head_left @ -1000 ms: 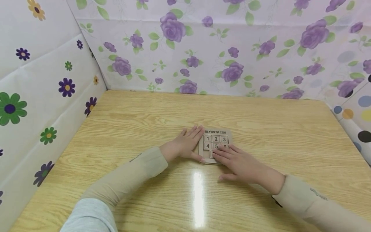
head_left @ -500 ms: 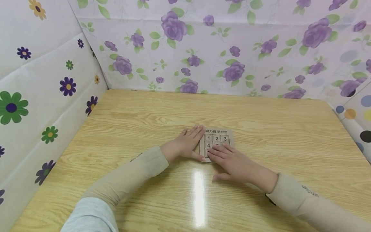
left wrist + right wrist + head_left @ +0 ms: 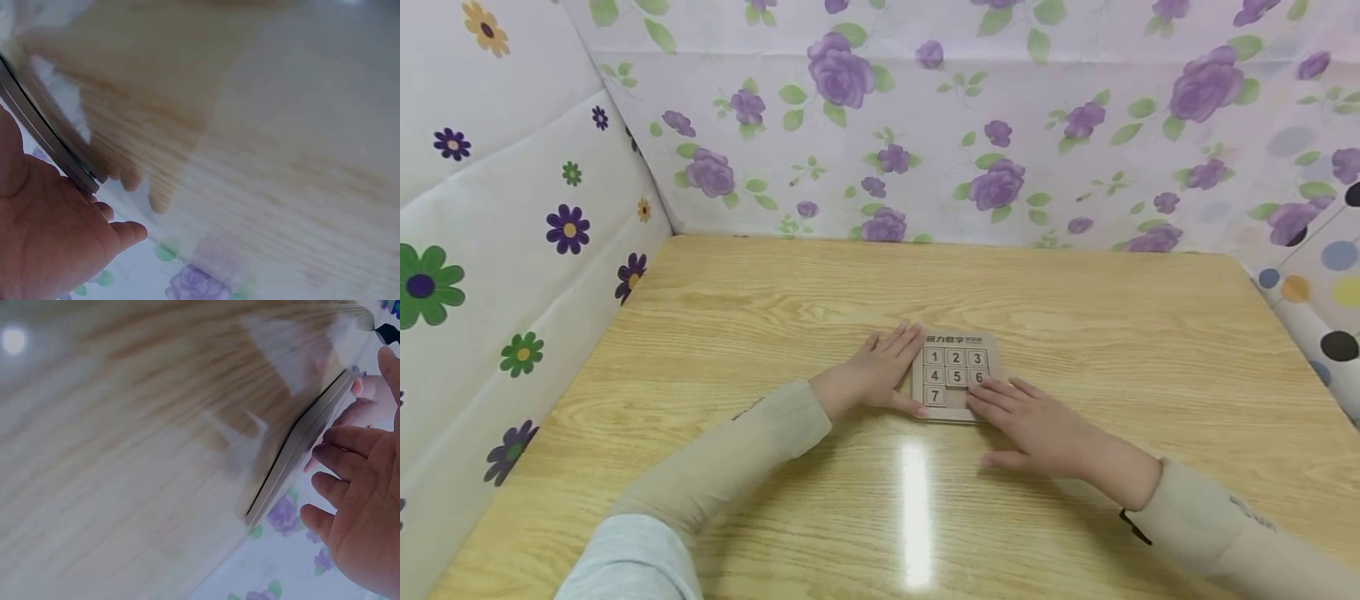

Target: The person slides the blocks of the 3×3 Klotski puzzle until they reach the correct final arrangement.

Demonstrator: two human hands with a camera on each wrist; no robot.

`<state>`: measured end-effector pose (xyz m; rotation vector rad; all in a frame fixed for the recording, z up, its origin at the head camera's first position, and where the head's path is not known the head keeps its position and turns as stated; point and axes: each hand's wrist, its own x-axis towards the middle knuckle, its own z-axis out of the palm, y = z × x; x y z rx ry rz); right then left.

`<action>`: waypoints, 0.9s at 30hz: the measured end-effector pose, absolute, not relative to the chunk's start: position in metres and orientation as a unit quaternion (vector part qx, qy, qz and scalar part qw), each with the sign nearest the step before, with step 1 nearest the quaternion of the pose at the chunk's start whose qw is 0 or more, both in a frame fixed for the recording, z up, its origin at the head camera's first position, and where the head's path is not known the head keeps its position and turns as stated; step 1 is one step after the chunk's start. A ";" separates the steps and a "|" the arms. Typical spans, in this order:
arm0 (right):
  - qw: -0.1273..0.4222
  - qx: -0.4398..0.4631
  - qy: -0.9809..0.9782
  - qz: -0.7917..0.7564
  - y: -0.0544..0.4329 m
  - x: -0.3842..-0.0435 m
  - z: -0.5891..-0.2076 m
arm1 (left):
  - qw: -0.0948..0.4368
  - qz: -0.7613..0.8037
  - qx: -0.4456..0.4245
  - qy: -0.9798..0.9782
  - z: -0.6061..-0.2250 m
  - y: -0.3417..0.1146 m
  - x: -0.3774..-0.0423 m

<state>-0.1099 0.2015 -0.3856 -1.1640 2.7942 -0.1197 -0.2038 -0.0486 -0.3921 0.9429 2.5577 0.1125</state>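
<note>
A sliding number puzzle [image 3: 956, 414] lies flat on the table, its numbered tiles in rows. Tiles 1 to 6 fill the upper two rows, and the 7 tile [image 3: 935, 396] sits at the bottom left. Beside it is a bare slot in the bottom middle. My left hand [image 3: 877, 375] rests along the puzzle's left edge, fingers extended and thumb at the lower left corner. With straight fingers, my right hand [image 3: 1037, 429] touches the puzzle's lower right, hiding the bottom right place. The wrist views show the puzzle edge-on beside the left palm [image 3: 56, 231] and right palm [image 3: 365, 500].
The wood-grain table [image 3: 775, 292] surrounds the puzzle. Flowered cloth [image 3: 925, 125] stands behind it, with another patterned cloth [image 3: 527, 250] along the left. A bright reflection streaks the table in front of the puzzle.
A bottom-row tile has slid left into the lower left corner. My right hand went left with it, then drew back right, uncovering the 7 and the bare slot. My left hand stayed in place.
</note>
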 end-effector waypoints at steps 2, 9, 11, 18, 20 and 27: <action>0.059 -0.376 0.924 -0.040 0.206 -0.108 -0.385 | 0.208 0.040 0.336 0.918 -0.392 -0.050 -0.204; 0.060 -0.365 0.928 -0.046 0.211 -0.105 -0.385 | 0.209 0.042 0.337 0.917 -0.389 -0.052 -0.204; 0.057 -0.368 0.927 -0.045 0.211 -0.105 -0.386 | 0.209 0.040 0.337 0.917 -0.389 -0.052 -0.204; 0.047 -0.378 0.924 -0.045 0.202 -0.106 -0.388 | 0.208 0.044 0.337 0.917 -0.389 -0.053 -0.204; 0.045 -0.381 0.922 -0.047 0.199 -0.107 -0.388 | 0.207 0.045 0.339 0.917 -0.389 -0.053 -0.203; 0.048 -0.385 0.921 -0.044 0.188 -0.107 -0.388 | 0.204 0.044 0.347 0.914 -0.388 -0.052 -0.202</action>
